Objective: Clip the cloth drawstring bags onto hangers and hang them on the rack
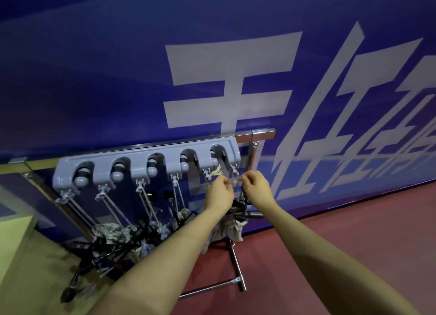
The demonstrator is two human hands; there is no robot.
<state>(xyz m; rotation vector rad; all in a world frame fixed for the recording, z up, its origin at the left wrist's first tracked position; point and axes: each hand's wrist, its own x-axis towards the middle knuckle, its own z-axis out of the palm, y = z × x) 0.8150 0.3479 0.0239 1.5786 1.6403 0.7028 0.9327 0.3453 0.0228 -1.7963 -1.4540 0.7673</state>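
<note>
Bag (230, 227), centre frame: being hung beneath rack (151, 159). Cord (216, 172) being pinched by left hand (219, 192) and right hand (256, 188) fingers. Risk: cord being released unhooked, bag dropping.

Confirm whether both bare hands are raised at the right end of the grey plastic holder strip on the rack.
Yes: the left hand and the right hand both pinch something at the grey plastic holder strip's rightmost slot.

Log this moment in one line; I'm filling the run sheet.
left hand: pinches cord | right hand: pinches cord | rack: bags hung
</note>
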